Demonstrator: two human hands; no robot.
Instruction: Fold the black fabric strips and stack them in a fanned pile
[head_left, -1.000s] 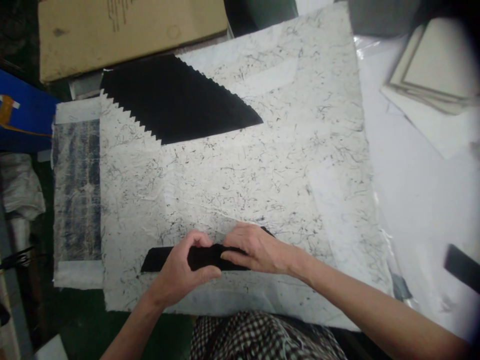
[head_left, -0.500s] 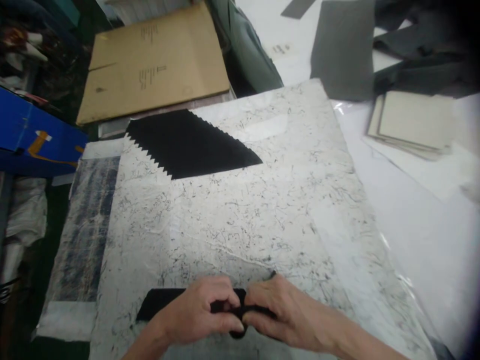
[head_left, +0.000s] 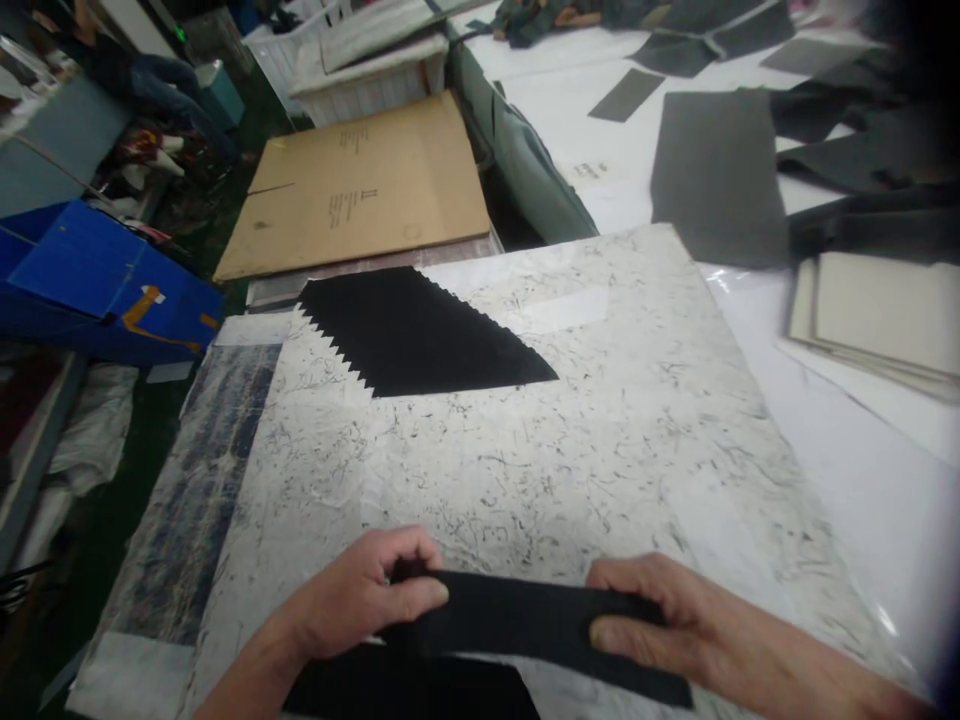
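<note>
My left hand (head_left: 367, 595) pinches the left end of a black fabric strip (head_left: 517, 625), thumb on top. My right hand (head_left: 649, 620) grips the same strip further right, fingers curled over its upper edge. The strip is stretched between the two hands just above the marked white work sheet (head_left: 525, 470). More black fabric (head_left: 405, 690) lies under the strip at the near edge. A larger black fabric piece with a zigzag edge (head_left: 420, 335) lies flat at the far left of the sheet, away from both hands.
A flattened cardboard box (head_left: 360, 190) lies beyond the sheet. A blue box (head_left: 97, 285) stands at left. Grey fabric pieces (head_left: 712, 175) lie on the white table at back right, and a stack of pale boards (head_left: 877, 320) at right.
My hands have moved apart, pulling the black strip out wider between them. The view has tilted up, showing more of the far table.
</note>
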